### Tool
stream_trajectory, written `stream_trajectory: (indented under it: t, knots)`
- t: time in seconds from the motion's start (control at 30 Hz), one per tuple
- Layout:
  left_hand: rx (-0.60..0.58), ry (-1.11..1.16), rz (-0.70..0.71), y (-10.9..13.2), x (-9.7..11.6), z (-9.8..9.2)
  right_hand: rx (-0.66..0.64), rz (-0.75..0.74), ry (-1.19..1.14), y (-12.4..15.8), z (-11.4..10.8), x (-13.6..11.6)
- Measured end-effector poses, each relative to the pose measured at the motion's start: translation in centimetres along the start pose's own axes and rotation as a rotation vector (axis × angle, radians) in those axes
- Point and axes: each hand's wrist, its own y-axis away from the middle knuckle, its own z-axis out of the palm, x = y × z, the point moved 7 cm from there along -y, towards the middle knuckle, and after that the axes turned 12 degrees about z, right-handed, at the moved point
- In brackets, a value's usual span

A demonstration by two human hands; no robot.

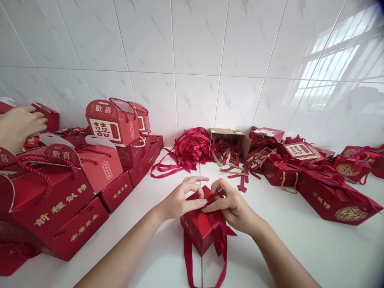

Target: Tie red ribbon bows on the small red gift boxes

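Observation:
A small red gift box [194,229] stands in front of me on the white table, with a dark red satin ribbon [220,237] across its top. The ribbon's long ends hang down the near side and loop onto the table. My left hand [186,199] is at the left of the lid, thumb and index finger closed on the ribbon near the middle. From the right, my right hand [231,205] pinches the ribbon at the same spot with curled fingers. The exact crossing of the ribbon is partly hidden by my fingers.
Red boxes with rope handles [60,200] are stacked at left, where another person's hand [21,126] reaches in. Behind lie a heap of red ribbon [193,145] and an open carton [244,145] spilling paper strips. Ribboned boxes [333,196] crowd the right, before a tiled wall [198,48].

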Motion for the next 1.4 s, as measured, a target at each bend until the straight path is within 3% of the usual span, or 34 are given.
stream_trajectory:
  t: [0.33,0.5,0.6,0.77,1.03,1.23,1.4]
  knots:
    - [0.029,-0.043,0.009,0.0,0.0,-0.7,0.022,-0.029,-0.010,0.0,-0.2,0.1]
    - [-0.060,-0.045,-0.068,0.0,-0.9,-0.4,0.039,-0.029,-0.012,0.0,-0.3,0.3]
    - [-0.087,0.002,-0.067,0.0,-0.5,-0.2,0.033,-0.024,-0.026,0.0,-0.4,0.2]
    - [-0.015,0.153,-0.065,0.0,0.1,-0.4,0.037,-0.032,-0.029,0.0,-0.4,0.1]
    - [0.078,-0.141,-0.056,0.1,-0.5,-1.6,0.060,-0.032,-0.015,0.0,-0.5,0.1]
    - [0.097,0.187,-0.076,0.1,-0.1,-1.4,0.125,-0.045,0.011,0.0,-0.8,-0.1]
    - [0.115,0.271,-0.088,0.1,0.4,-1.1,0.214,0.093,-0.061,0.1,-1.4,0.7]
